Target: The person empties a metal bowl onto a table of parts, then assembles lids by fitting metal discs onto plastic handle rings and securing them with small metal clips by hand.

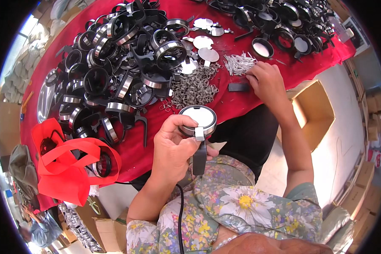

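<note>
Bare red cloth (237, 103) between clip pile (194, 86) and right hand (264, 78); ring heap (114, 63) blocks leftward.

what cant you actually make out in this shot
- Head view: whether the right hand has pinched a pin from the small metal pins; its fingertips are curled under, hidden by the hand's back.
- Underside of the round mirror part, covered by the left hand.
- Contents of the red bag; folds hide most of it.
- Far parts pile is too small and bent by the fisheye rim.

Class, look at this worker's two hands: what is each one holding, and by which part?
The left hand grips a round mirror at its rim, above the black handle. The right hand touches small metal pins; any hold cannot be told.
</note>
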`<state>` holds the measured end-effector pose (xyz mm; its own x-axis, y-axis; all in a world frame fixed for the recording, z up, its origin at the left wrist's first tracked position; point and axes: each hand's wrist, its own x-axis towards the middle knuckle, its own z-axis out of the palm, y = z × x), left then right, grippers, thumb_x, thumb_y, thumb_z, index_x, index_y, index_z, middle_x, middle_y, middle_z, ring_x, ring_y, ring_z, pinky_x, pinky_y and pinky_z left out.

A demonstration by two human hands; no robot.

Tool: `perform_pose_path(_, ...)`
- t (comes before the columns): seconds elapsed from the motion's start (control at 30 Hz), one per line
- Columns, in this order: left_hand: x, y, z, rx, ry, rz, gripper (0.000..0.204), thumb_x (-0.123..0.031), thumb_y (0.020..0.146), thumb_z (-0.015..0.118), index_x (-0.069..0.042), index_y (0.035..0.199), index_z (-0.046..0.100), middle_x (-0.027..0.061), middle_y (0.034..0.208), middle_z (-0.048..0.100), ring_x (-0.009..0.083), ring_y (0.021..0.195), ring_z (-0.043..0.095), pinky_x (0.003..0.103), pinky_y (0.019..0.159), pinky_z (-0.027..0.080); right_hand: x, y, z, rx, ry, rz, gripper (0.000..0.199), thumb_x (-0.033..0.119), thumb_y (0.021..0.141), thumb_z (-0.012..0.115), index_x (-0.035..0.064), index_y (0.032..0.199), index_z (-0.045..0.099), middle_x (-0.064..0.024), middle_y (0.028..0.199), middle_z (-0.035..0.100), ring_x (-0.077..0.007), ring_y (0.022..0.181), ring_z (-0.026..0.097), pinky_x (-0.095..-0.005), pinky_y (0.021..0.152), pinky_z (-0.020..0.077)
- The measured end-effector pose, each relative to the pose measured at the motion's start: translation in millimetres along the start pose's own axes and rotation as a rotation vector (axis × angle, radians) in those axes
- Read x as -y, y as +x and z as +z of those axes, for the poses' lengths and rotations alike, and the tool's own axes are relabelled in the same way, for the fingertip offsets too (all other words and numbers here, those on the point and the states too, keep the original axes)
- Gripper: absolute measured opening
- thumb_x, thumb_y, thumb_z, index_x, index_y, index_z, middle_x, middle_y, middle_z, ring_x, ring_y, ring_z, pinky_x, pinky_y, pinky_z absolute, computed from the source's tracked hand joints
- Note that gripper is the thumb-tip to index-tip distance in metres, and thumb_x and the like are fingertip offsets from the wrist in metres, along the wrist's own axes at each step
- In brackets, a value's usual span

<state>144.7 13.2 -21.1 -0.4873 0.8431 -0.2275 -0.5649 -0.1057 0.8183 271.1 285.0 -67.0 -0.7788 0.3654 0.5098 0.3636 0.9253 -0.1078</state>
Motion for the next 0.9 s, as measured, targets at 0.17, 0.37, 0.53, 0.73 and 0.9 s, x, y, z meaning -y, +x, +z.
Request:
perform_pose_path(0.17,0.7,0.5,-2.2,0.002,-0.010,-0.011,0.034,0.010,0.079,0.046,-0.001,0.110,0.050,0.0254,0.104,0.065,0.0312,0.065,0.071,0.034,0.053,0.061,-2.9,9.3,-7.6,0.149,0.180,0.157,0.010,0.013,0.078,0.068,0.0051,0.085,0.068,-0.0133,0.082,0.065,-0.0332,0.081,0.064,-0.0431,0.072,0.0479)
perform_pose_path(0.37,-0.4,-3.6,-5.9,-0.017,-0.074,-0.055,0.036,0.007,0.079,0.046,-0.002,0.113,0.050,0.0245,0.105,0.065,0.0312,0.065,0.071,0.037,0.055,0.061,-3.8,6.2,-7.0,0.132,0.351,0.382,0.012,0.009,0.080,0.067,0.0013,0.090,0.067,-0.0162,0.081,0.069,-0.0306,0.075,0.069,-0.0371,0.069,0.0525)
perform_pose_path(0.53,1.6,-4.1,-7.1,0.009,-0.092,-0.052,0.035,0.007,0.079,0.047,-0.002,0.113,0.050,0.0249,0.105,0.065,0.0310,0.066,0.071,0.035,0.055,0.061,-10.9,4.5,-2.8,0.111,0.414,0.240,0.010,0.005,0.084,0.067,-0.0012,0.092,0.066,-0.0111,0.083,0.067,-0.0170,0.079,0.065,-0.0306,0.072,0.0501)
perform_pose_path(0.73,5.1,-4.8,-8.5,0.038,-0.097,-0.039,0.033,0.007,0.080,0.049,-0.002,0.112,0.051,0.0255,0.105,0.065,0.0305,0.066,0.072,0.035,0.054,0.061,-8.5,6.3,-2.0,0.148,0.302,0.120,0.011,0.009,0.083,0.066,0.0004,0.089,0.066,-0.0167,0.087,0.064,-0.0372,0.082,0.063,-0.0437,0.073,0.0504)
perform_pose_path(0.9,5.0,-6.1,-7.0,0.030,-0.081,-0.034,0.033,0.007,0.080,0.049,-0.002,0.112,0.051,0.0244,0.104,0.065,0.0307,0.065,0.072,0.035,0.054,0.062,-4.4,10.8,-8.9,0.237,0.157,0.165,0.013,0.013,0.082,0.065,0.0005,0.086,0.066,-0.0172,0.087,0.066,-0.0386,0.082,0.063,-0.0461,0.074,0.0502)
